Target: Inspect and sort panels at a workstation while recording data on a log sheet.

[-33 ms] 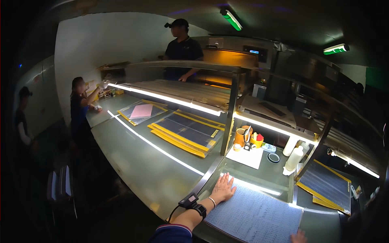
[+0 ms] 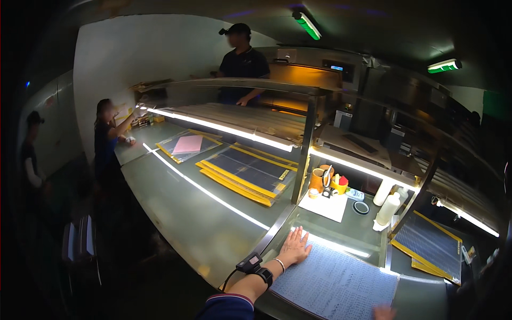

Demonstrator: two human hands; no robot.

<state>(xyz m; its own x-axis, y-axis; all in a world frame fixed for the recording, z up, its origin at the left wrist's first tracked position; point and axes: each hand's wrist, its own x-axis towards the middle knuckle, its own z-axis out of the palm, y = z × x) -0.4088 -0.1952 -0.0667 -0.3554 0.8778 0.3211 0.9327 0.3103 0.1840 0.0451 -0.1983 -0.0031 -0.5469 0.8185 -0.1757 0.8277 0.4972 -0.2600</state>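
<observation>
The worktop (image 2: pixel 202 213) is the biggest thing here: a long curved counter of brushed grey metal, smooth and faintly reflective, with bright light strips running along it under a glass-fronted shelf. On its near end, right in front of the person, lies the blue mat (image 2: pixel 333 280), a large flat rectangular sheet with a fine grid-like weave that looks thin and floppy.

The left hand (image 2: pixel 294 248) rests palm down on the mat's far left corner, fingers spread and flat, gripping nothing; its grip is open and simply pressing. The wrist carries a black band with a small device and cable, and a thin bracelet. Only the fingertips of the right hand (image 2: pixel 385 311) show at the mat's near right edge, blurred, so I cannot tell whether that grip is open or closed.

To lay such a sheet well, I would judge that flat palms work better than pinching: press from the middle outward, keep the edges square to the worktop's rim, and avoid dragging the weave into creases.

Beyond the mat, further along the worktop, lie similar dark mats on yellow trays (image 2: pixel 248 173), one topped with a pink sheet (image 2: pixel 188 144). Just past the mat's far edge sit a white board, orange cups (image 2: pixel 318 178) holding utensils, and two white squeeze bottles (image 2: pixel 388 207), smooth and cylindrical.
</observation>
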